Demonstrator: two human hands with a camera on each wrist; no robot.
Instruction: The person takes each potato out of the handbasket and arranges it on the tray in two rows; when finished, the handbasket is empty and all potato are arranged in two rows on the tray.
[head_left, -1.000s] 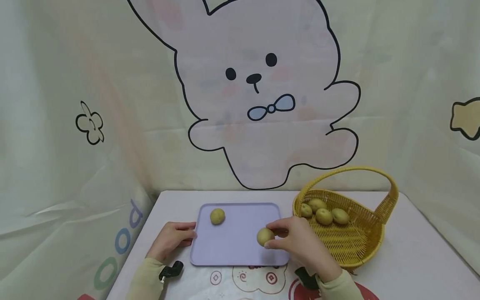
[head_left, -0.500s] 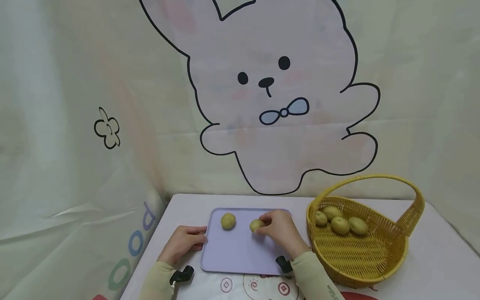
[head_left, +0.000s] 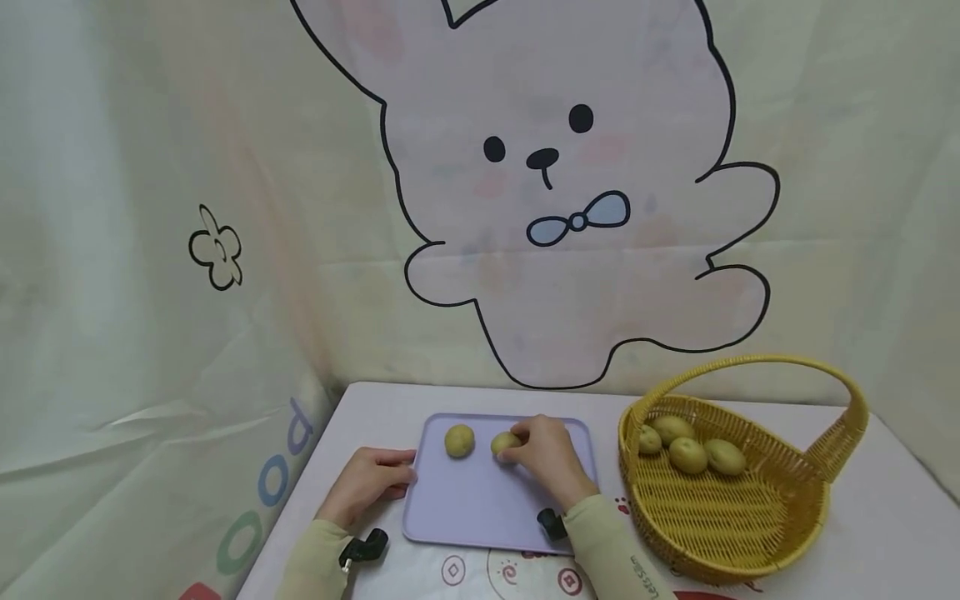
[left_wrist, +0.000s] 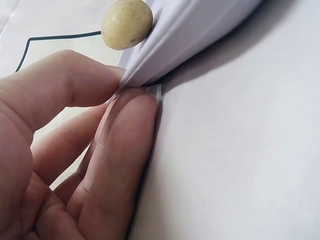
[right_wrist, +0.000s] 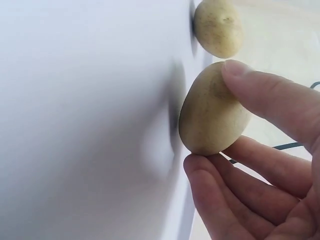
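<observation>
At lower centre, the right hand (head_left: 551, 462), reaching up-left, pinches a potato (head_left: 503, 443) over the tray's upper half, tray (head_left: 480, 512) surface stretching down to the near rim; the left hand (head_left: 367, 485) pinches its left edge

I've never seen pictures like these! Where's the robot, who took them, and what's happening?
There's no robot here, just a person's two bare hands. The wide picture comes from a camera worn on the head, looking forward and down. The two close-ups come from cameras worn on the wrists, one for each hand, so things look tipped sideways.

On the white table is a pale purple tray with one potato sitting on it. To the right is a yellow basket with four more potatoes inside. The left hand holds the tray's edge. The right hand pinches another potato between thumb and fingers, over the tray.
</observation>
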